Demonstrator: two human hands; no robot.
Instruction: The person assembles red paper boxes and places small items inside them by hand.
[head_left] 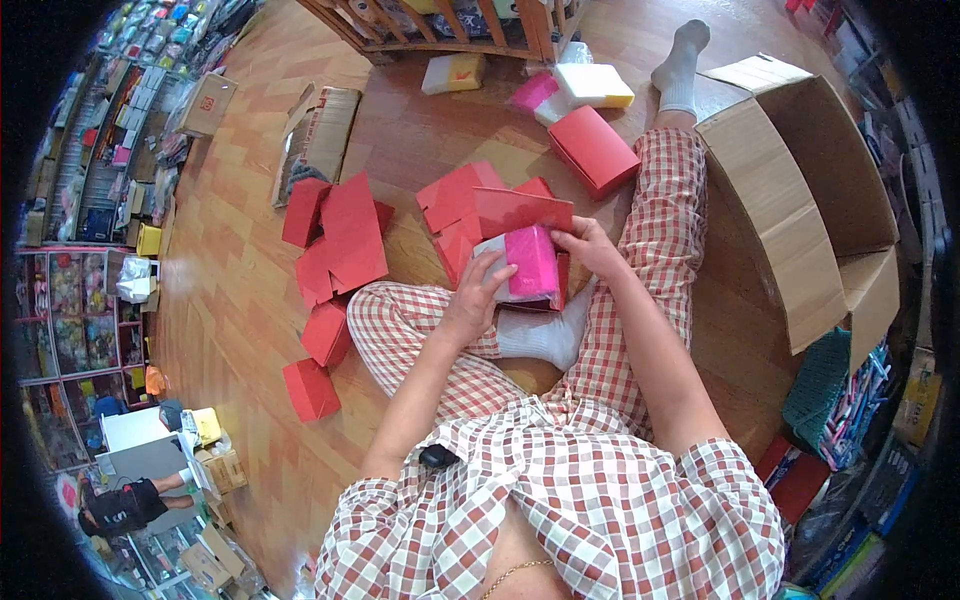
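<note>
Between my legs sits an open red cardboard box (pixel 522 209) with its lid flap raised at the far side. A packet in pink and white wrapping (pixel 531 264) lies in its opening, partly sunk into it. My left hand (pixel 475 300) grips the packet's left side, thumb and fingers curled over the wrapping. At the box's right edge, near the flap, my right hand (pixel 594 250) has its fingers bent round the cardboard. Some of its fingertips are hidden. A closed red box (pixel 594 152) stands just beyond, by my right leg.
Several unfolded red boxes (pixel 345 240) lie on the wooden floor to the left. Wrapped packets (pixel 593 85) lie ahead, near a wooden slatted frame (pixel 440 42). A large open carton (pixel 775 220) stands to the right, beside a green basket (pixel 815 385). Another person (pixel 130 505) is at far left.
</note>
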